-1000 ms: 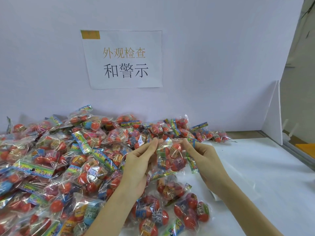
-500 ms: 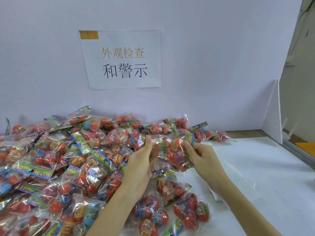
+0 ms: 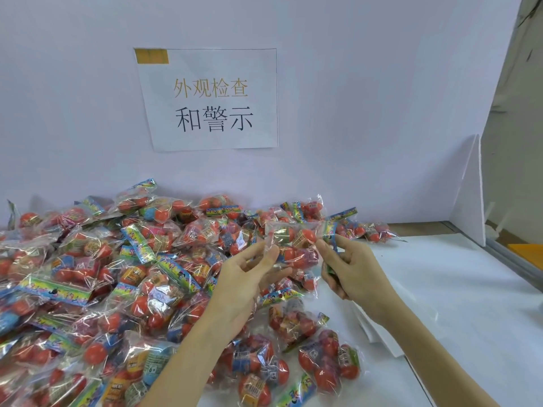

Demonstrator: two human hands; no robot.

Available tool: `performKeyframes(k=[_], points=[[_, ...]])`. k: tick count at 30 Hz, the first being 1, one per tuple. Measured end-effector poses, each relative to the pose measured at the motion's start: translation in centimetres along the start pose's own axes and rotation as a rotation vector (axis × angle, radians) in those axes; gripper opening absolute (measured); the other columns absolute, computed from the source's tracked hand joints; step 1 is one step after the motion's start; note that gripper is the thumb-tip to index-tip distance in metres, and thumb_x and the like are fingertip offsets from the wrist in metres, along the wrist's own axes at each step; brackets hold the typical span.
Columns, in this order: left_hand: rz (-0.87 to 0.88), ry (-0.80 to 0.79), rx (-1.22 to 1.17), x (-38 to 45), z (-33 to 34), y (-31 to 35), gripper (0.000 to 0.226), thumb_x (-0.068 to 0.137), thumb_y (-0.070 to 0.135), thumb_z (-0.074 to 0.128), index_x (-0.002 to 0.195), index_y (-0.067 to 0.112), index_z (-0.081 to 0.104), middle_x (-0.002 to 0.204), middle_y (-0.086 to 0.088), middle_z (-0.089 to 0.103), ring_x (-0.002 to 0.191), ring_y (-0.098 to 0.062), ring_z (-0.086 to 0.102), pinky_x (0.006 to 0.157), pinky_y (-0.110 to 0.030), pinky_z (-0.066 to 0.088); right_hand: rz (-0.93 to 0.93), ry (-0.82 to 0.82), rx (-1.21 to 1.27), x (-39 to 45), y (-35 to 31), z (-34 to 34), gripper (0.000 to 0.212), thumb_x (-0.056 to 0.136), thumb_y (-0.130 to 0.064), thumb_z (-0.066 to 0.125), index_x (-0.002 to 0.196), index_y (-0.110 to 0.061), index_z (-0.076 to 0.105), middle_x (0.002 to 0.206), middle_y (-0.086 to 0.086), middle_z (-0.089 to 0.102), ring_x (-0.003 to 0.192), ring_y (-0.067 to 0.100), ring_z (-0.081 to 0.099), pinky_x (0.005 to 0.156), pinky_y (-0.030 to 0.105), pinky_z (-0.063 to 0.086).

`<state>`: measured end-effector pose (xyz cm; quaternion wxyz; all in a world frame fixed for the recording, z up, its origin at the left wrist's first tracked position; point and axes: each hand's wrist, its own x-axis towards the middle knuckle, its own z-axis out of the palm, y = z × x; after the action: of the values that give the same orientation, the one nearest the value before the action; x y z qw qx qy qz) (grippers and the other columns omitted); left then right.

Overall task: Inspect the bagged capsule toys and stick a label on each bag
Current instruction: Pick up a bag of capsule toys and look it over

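Head view shows us both hands lifted over the white table top (image 3: 458, 289), with one clear plastic bag of red capsule toys (image 3: 296, 245) held between them, above the near right edge of the heap. Our left hand (image 3: 244, 283) pinches the left edge of this bag between thumb and forefinger, and its other fingers are loosely curled below. Our right hand (image 3: 349, 268) pinches the right end, at the colourful printed header strip (image 3: 330, 230); its other fingers are curled into the palm, and something thin and green shows under them, but we cannot tell what it is.

We judge that we are at the inspection step for this one bag. We see no label on it, and no label sheet or roll is clear to us; some white sheets (image 3: 379, 327) lie under the right wrist, but what they are we cannot say.

Much work seems to be left. A big heap of the same bagged toys (image 3: 102, 274) fills the left side, up to the white back wall (image 3: 367, 113) with a paper sign (image 3: 210, 98). A few bags (image 3: 296, 356) lie apart on the near side, between our arms. Whether these are finished, we cannot tell.
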<state>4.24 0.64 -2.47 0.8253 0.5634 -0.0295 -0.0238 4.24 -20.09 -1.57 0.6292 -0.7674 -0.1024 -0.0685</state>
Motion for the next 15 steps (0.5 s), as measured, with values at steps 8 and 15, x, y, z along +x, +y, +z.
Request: performKeyframes(k=[8,15], points=[[0.349,0.047,0.224,-0.5,-0.1,0.6,0.035,0.087,0.025,0.08,0.12,0.038,0.077,0.115,0.007,0.078,0.103,-0.02,0.076,0.091,-0.026,0.059,0.153,0.037,0.099,-0.1,-0.2,0.2,0.056,0.092,-0.067,0.053,0.117,-0.019,0.066,0.077,0.014,0.076,0.053,0.022,0.06,0.039,0.025,0.036],[0.693,-0.216,0.804,-0.8,0.0,0.1,0.042,0.092,-0.003,0.073,0.123,0.026,0.077,0.141,0.013,0.06,0.138,-0.015,0.053,0.11,-0.031,0.048,0.239,-0.216,0.488,-0.3,-0.1,1.4,0.049,0.094,-0.057,0.062,0.114,-0.014,0.078,0.108,0.012,0.076,0.106,0.032,0.075,0.081,0.033,0.061]])
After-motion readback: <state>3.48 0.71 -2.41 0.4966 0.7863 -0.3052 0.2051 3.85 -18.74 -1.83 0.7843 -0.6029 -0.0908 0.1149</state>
